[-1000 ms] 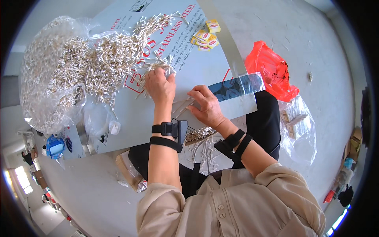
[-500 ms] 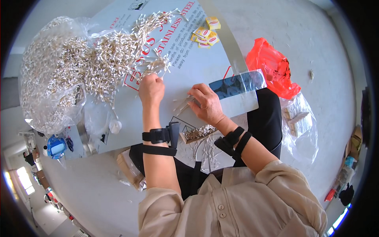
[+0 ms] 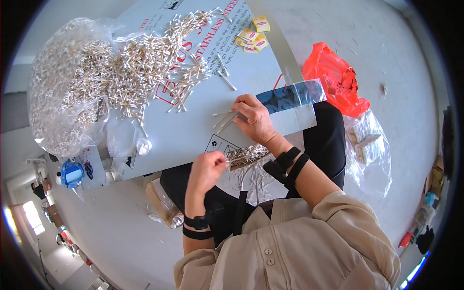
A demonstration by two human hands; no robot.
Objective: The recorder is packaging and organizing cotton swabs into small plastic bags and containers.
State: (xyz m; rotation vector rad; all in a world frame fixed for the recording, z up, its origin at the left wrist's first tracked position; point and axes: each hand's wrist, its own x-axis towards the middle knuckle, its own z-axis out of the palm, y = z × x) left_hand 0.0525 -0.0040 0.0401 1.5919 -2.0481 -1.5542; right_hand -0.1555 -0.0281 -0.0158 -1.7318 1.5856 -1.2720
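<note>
My right hand point(image 3: 255, 118) rests on a white printed board point(image 3: 193, 130) and pins a few cotton swabs point(image 3: 223, 121) under its fingers. My left hand point(image 3: 207, 170) is closed near the board's near edge, pinching some swabs over a small tray of swabs point(image 3: 246, 155) in my lap. A large loose pile of cotton swabs point(image 3: 145, 67) lies across the far part of the board. A clear plastic bag full of swabs point(image 3: 63, 96) sits at the far left.
A red plastic bag point(image 3: 336, 77) lies on the floor at the right, with a clear bag of packets point(image 3: 365, 145) below it. Small yellow packets point(image 3: 253, 34) lie at the board's far edge. A blue tape dispenser point(image 3: 72, 175) sits at the left.
My left hand has pulled back from the swab pile to the board's near edge over my lap. My right hand stays on the board with swabs under it.
</note>
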